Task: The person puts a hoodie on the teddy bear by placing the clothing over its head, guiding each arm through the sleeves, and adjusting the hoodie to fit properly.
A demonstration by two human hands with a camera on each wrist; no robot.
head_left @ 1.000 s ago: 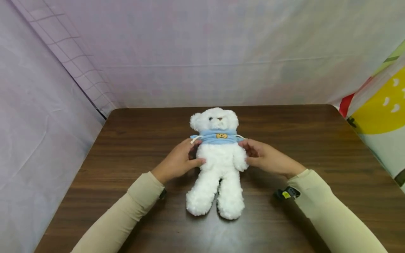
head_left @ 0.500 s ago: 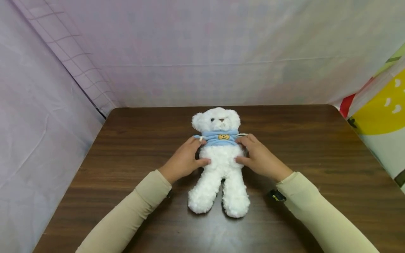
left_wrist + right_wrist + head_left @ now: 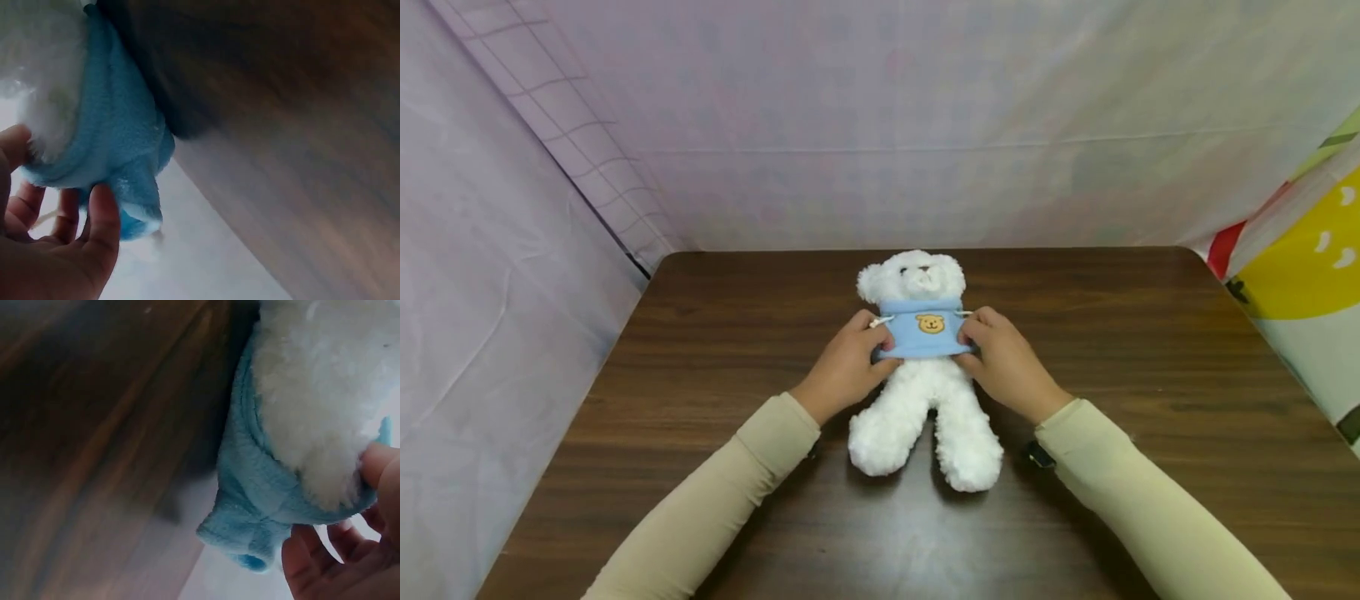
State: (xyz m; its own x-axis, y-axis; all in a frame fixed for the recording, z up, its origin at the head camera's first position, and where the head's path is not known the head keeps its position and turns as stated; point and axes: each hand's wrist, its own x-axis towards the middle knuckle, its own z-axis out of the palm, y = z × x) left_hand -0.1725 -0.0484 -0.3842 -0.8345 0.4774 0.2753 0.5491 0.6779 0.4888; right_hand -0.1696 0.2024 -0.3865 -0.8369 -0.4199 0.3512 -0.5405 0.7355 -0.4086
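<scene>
On its back on the table lies a white fluffy teddy bear (image 3: 919, 383), head away from me and legs toward me. Its light blue shirt (image 3: 913, 337) carries a tan bear-face patch and covers the chest and upper belly. My left hand (image 3: 847, 367) pinches the shirt's lower edge at the left side, thumb below and fingers on the cloth. At the opposite side my right hand (image 3: 1013, 367) pinches the hem likewise. Both wrist views show the blue cloth (image 3: 119, 119) between thumb and fingers, beside white fur (image 3: 319, 394). The bear's arms are hidden in the head view.
The dark brown wooden table (image 3: 737, 333) extends around the bear on every side. Pale cloth (image 3: 880, 125) hangs behind its far edge and more along the left. A yellow printed panel (image 3: 1300, 275) shows at the right.
Both hands closed in from the bear's sides onto the shirt's hem. The bunched shirt has been drawn down over the belly, and its patch shows fully. The bear's legs shifted slightly away from me.
</scene>
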